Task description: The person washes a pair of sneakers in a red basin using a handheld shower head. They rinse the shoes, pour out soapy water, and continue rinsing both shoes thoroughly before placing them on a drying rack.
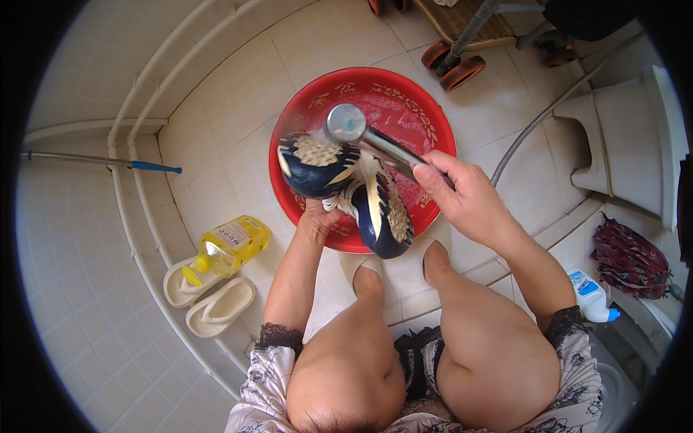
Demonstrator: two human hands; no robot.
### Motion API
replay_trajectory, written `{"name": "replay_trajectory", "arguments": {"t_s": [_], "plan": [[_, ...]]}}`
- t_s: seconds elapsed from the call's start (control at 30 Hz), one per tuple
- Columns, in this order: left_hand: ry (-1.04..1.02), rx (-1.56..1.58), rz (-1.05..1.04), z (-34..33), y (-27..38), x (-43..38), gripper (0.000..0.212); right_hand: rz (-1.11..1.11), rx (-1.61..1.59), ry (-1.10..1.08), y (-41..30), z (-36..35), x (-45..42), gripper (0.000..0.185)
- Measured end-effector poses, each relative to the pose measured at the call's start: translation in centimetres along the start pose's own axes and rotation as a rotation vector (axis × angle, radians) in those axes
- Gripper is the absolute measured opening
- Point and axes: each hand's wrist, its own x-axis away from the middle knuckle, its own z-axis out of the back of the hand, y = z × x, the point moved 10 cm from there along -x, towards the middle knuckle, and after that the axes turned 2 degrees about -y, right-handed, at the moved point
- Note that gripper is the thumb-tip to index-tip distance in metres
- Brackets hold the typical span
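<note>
My left hand (pixel 323 214) grips a pair of dark blue and cream sneakers (pixel 319 176) by their laces or uppers, partly hidden under them. The soles face up, above a red basin (pixel 446 135) holding foamy water. In my right hand (pixel 455 187) is the handle of a metal hand shower (pixel 346 123), its head over the sole of the left-hand shoe. The second shoe (pixel 385 216) hangs beside it, partly over the basin's near rim. Spray seems to blur the area by the shower head.
At left are a yellow dish soap bottle (pixel 235 243) and cream flip-flops (pixel 221 307), near white wall pipes (pixel 125 205). A wheeled cart (pixel 463 32) stands beyond the basin. At right are a grey hose (pixel 533 122), a white plastic stool (pixel 612 140), a cleaner bottle (pixel 590 296) and a dark red umbrella (pixel 631 260).
</note>
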Motion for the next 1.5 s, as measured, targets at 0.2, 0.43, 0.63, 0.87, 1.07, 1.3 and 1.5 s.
{"name": "replay_trajectory", "arguments": {"t_s": [0.2, 0.43, 0.63, 0.87, 1.07, 1.3, 1.5], "plan": [[0.087, -0.259, -0.150, -2.9, 1.0, -0.8, 0.071, -0.087, -0.004, 0.089, 2.4, 1.9, 0.7, 0.037], [0.175, -0.172, -0.289, -6.4, 1.4, -1.8, 0.060, -0.092, -0.009, 0.165, 3.6, 3.1, 0.6, 0.037], [0.236, -0.061, -0.201, -6.6, 0.2, -1.9, 0.055, 0.021, -0.025, 0.212, 2.8, 1.6, -1.0, 0.035], [0.375, -0.111, -0.202, -4.5, -0.1, -1.8, 0.057, 0.052, 0.114, 0.059, 2.6, -2.3, -0.1, 0.035], [0.240, -0.097, -0.215, -5.9, 0.2, -2.4, 0.063, -0.063, 0.268, -0.087, 4.8, -3.6, 1.8, 0.036], [0.209, -0.020, -0.297, -5.7, 1.7, -1.8, 0.056, -0.138, 0.237, 0.126, 7.6, 2.0, 2.2, 0.037], [0.212, -0.001, -0.303, -5.0, 1.8, -1.8, 0.056, -0.088, 0.134, 0.247, 6.7, 4.8, 1.5, 0.035]]}}
